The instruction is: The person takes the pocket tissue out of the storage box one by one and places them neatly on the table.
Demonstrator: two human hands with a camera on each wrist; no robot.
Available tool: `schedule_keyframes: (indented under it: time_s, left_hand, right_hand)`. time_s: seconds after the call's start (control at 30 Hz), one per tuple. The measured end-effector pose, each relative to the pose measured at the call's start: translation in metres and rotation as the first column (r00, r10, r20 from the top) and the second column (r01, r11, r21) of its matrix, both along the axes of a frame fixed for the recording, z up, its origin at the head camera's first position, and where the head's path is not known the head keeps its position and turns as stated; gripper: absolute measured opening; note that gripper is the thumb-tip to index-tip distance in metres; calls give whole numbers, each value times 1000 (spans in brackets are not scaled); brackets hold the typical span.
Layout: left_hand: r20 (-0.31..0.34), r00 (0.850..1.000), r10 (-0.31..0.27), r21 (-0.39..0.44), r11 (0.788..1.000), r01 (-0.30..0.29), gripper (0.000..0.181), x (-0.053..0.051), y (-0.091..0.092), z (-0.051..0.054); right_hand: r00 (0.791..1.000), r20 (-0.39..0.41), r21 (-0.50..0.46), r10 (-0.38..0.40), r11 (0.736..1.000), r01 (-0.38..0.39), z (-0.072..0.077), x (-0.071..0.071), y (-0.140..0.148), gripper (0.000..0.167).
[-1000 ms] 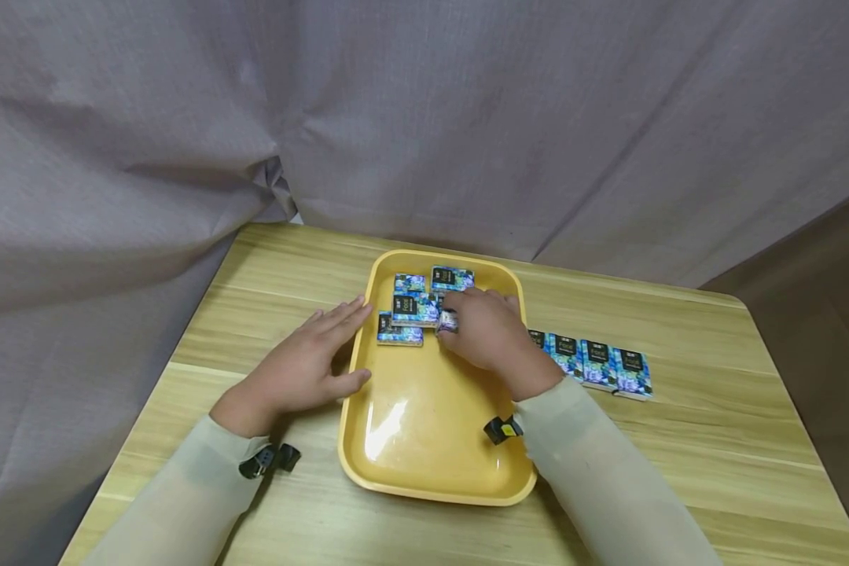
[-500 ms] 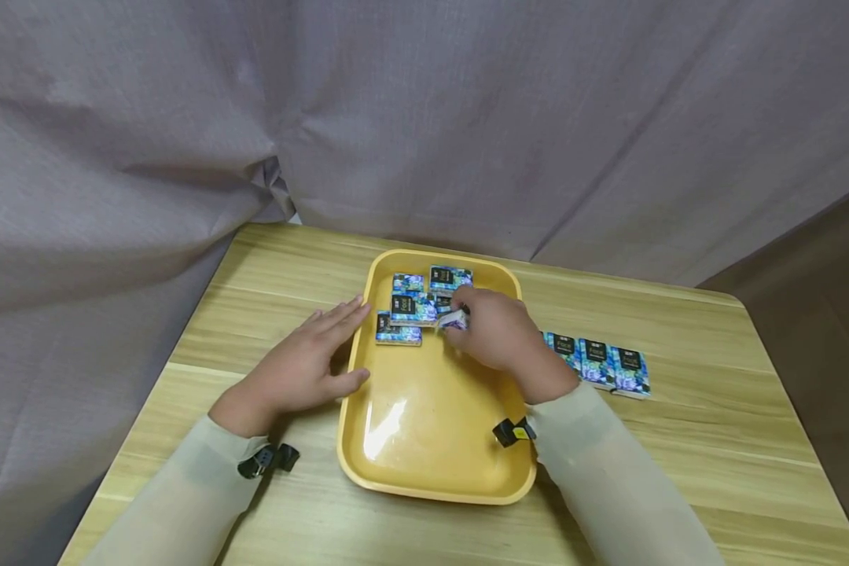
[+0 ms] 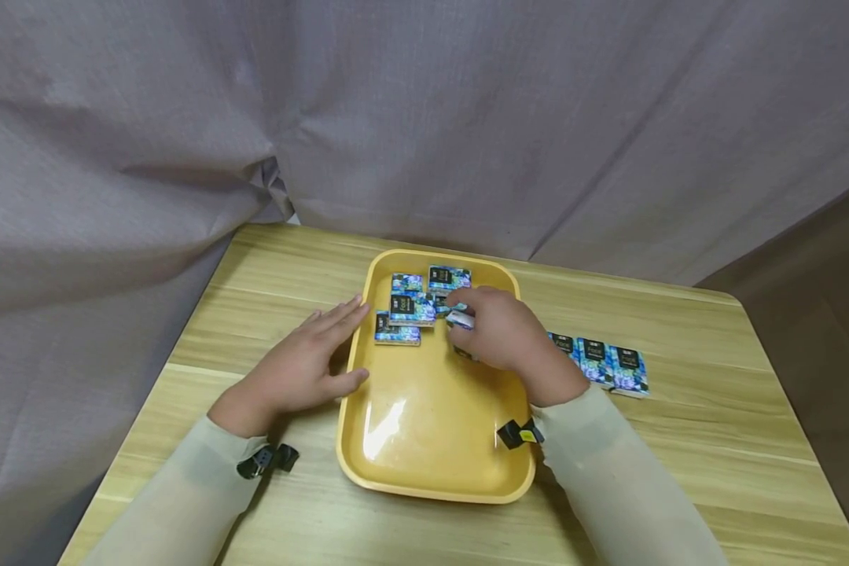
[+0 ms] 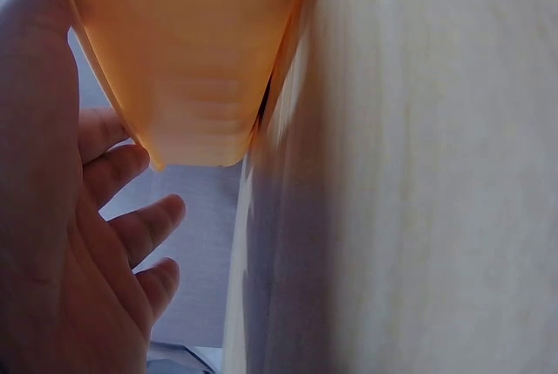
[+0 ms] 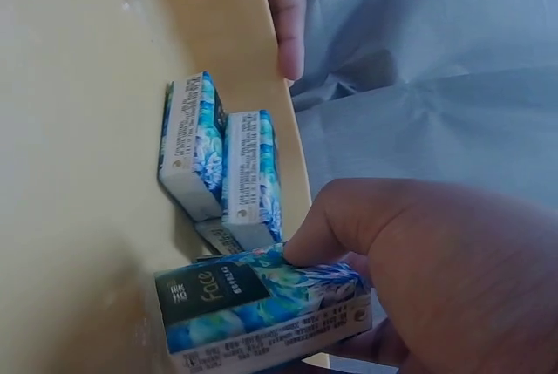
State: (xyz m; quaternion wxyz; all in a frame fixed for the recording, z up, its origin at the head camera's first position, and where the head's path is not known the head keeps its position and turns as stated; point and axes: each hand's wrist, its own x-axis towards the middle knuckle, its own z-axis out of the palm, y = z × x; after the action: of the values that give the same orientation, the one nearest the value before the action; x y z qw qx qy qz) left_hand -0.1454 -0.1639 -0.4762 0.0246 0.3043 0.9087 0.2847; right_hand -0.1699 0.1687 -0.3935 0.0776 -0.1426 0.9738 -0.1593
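Observation:
My right hand (image 3: 504,332) is over the upper right part of a yellow tray (image 3: 435,420). It pinches a blue floral tissue pack (image 5: 261,306) with a black label between thumb and fingers. In the head view the hand partly covers that pack. Several like packs lie at the tray's far end, one pack (image 3: 412,309) overlapping another pack (image 3: 397,330). My left hand (image 3: 299,368) rests against the tray's left rim, fingers extended and thumb apart. From the left wrist view, its fingertips meet the outer edge of the orange-looking tray wall (image 4: 187,69).
A row of tissue packs (image 3: 594,362) lies on the wooden table (image 3: 707,440) right of the tray, partly hidden by the right forearm. A grey curtain (image 3: 424,126) hangs along the table's back and left edges.
My right hand has drawn slightly right and toward me, pulling its tissue pack away from the others and tilting it. My left hand stays in place on the rim.

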Motion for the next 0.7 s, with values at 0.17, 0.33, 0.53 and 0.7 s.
schedule_keyframes:
  time_s: [0.17,0.33,0.53,0.7]
  left_hand:
    - [-7,1000,-2,1,1000,2,99,-1,-1,-2]
    - [-9,1000,-1,3,1000,1,99,-2,-2,-4]
    - [-11,1000,1,6,1000,-1,98,-2,-3,-4]
    - [-9,1000,5,4,1000,-5,99,-3,-4,-5]
  right_hand:
    - [1000,9,-35,-8,999,9,5,4,1,42]
    - [999,34,-80,-25,996,28,6,6,7,39]
    - [999,32,-136,-37,990,41,4,9,17,34]
    - [999,21,-178,-41,983,44,9,13,22,31]
